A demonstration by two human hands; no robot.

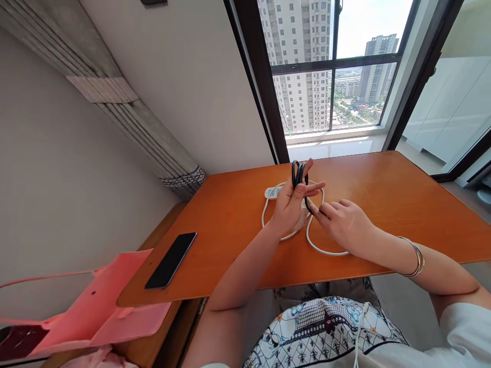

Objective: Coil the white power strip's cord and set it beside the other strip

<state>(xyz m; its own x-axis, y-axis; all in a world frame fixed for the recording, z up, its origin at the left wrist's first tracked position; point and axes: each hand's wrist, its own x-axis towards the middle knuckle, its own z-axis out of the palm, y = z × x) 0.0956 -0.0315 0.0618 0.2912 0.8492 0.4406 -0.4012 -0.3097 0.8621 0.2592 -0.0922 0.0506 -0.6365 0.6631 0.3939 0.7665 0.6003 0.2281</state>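
Note:
A black cable point(297, 176) is looped in several turns around the fingers of my left hand point(287, 207), above the middle of the table. The left thumb presses on the loops while other fingers stick out to the right. From the loops, a length of the cable runs down to my right hand point(345, 225), whose fingertips are pinched on it. Behind and beneath the hands, a white power strip point(271, 192) lies on the table, partly hidden by my left hand. Its white cord point(324, 251) curves over the wood around both hands.
A dark-screened phone point(171, 260) lies at the left of the orange-brown wooden table point(230, 214). Beyond the left edge is a pink bag point(111, 301). A gathered curtain point(141, 122) hangs by the wall, and a window point(333, 64) stands behind the table.

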